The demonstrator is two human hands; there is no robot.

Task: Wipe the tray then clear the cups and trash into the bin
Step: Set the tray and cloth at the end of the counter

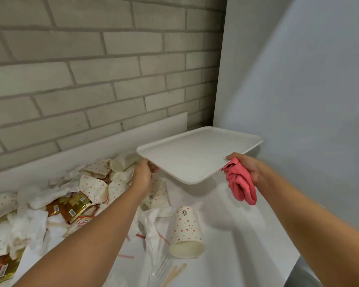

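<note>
A white rectangular tray (197, 152) is held level in the air above the white table, its surface bare. My left hand (142, 174) grips the tray's near left edge. My right hand (249, 168) pinches the tray's near right edge and also holds a bunched pink cloth (239, 183) that hangs below it. A white paper cup with pink dots (186, 232) lies upside down on the table under the tray. More dotted cups (95, 187), crumpled white napkins (32, 222) and gold and brown sachets (73, 206) are heaped to the left.
A grey brick wall (91, 69) runs behind the table, and a pale wall (309, 100) closes the right side. A clear plastic fork (161, 268), wooden stirrers (173, 273) and red straws (141, 236) lie near the table's front edge. A grey rounded object (307, 275) shows at bottom right.
</note>
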